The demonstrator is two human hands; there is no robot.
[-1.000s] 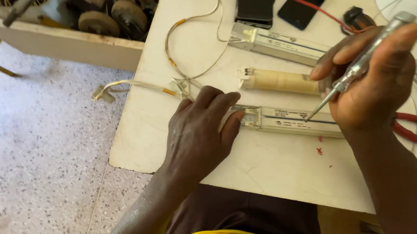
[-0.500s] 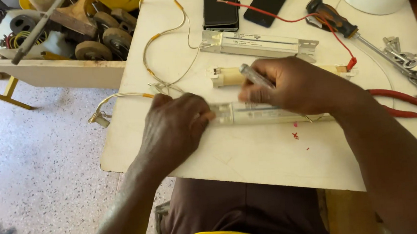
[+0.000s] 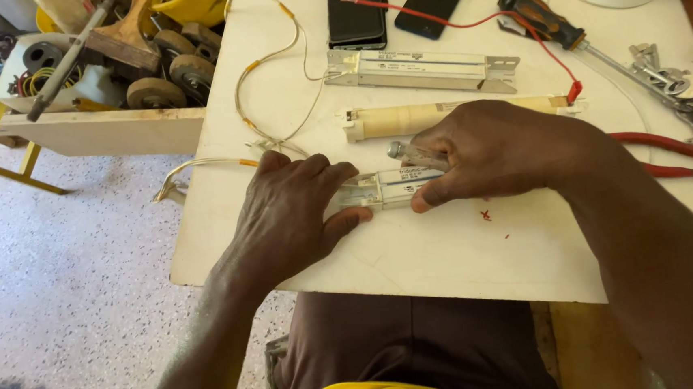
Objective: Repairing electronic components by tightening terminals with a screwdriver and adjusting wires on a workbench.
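A long white metal ballast [image 3: 391, 187] lies on the white board [image 3: 448, 252] in front of me. My left hand [image 3: 291, 215] presses flat on its left end. My right hand [image 3: 494, 148] rests over its right part, thumb on its front edge, and grips a small clear-handled screwdriver [image 3: 410, 154] whose butt sticks out to the left. Just behind lies a beige tube-shaped ballast [image 3: 406, 119], and farther back a second white metal ballast [image 3: 419, 67].
White wires with yellow sleeves [image 3: 262, 87] loop at the left. Two dark phones [image 3: 356, 7] lie at the back. A black-and-orange screwdriver [image 3: 545, 18], red wire, red-handled pliers [image 3: 669, 152] and metal tools [image 3: 680, 86] sit on the right. A box of parts [image 3: 111, 81] stands left, over speckled floor.
My right hand came down from a raised position with the screwdriver pointing at the ballast and now lies on the ballast, the screwdriver turned flat. The left hand stayed on the left end.
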